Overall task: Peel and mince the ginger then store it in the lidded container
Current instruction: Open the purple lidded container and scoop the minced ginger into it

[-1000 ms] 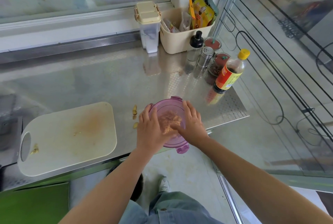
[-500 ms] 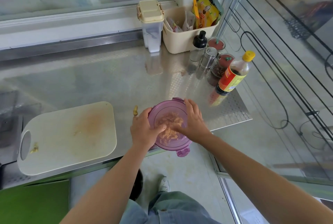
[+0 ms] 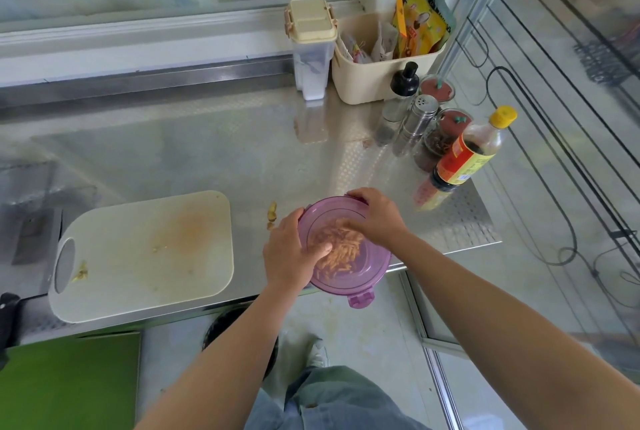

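- At the near edge of the desk [image 3: 207, 159], just right of the cutting board [image 3: 145, 256]: lidded container [image 3: 360, 277], lid on, minced ginger [image 3: 337, 249] showing through it.
- Left hand [image 3: 289, 253] grips the left rim, fingers curled over the edge, thumb flat on the lid.
- Right hand [image 3: 375, 216] grips the far rim, fingers curled down over it.
- Near clip tab [image 3: 361, 299] sticks out toward the person, untouched, nearer than both hands. It is probably the next latch, and the left thumb looks closest.

Round purple container [image 3: 372, 273], upright at front edge of the counter [image 3: 207, 152], translucent lid [image 3: 329, 213] on top, latch [image 3: 361, 299] jutting past the edge, tan minced ginger [image 3: 337, 251] heaped inside, visible through the lid
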